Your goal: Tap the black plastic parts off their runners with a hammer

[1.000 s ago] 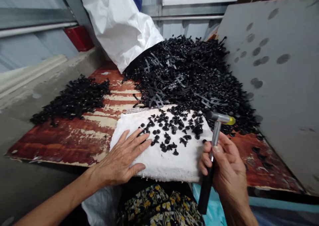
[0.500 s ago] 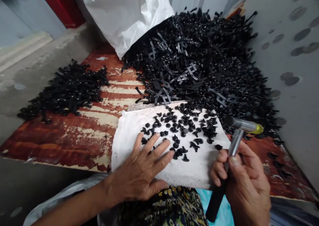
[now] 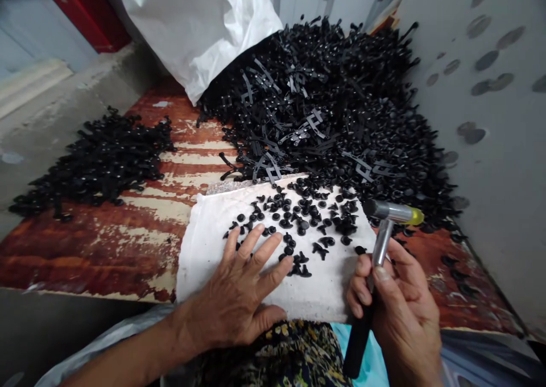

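Black plastic clips (image 3: 318, 249) are strewn over a white cloth (image 3: 209, 250) kept in place by the splayed left hand (image 3: 230, 296), a hammer (image 3: 383, 242) being gripped upright in the curled right hand (image 3: 396, 313).

Black plastic fasteners (image 3: 324, 108); white cloth (image 3: 324, 290); rust-red board (image 3: 98, 250) streaked cream (peeling paint); dark floral fabric (image 3: 307, 347).

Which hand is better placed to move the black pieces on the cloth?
Left, probably. The left hand lies open on the cloth, right beside the pieces, while the right hand is gripping a hammer.
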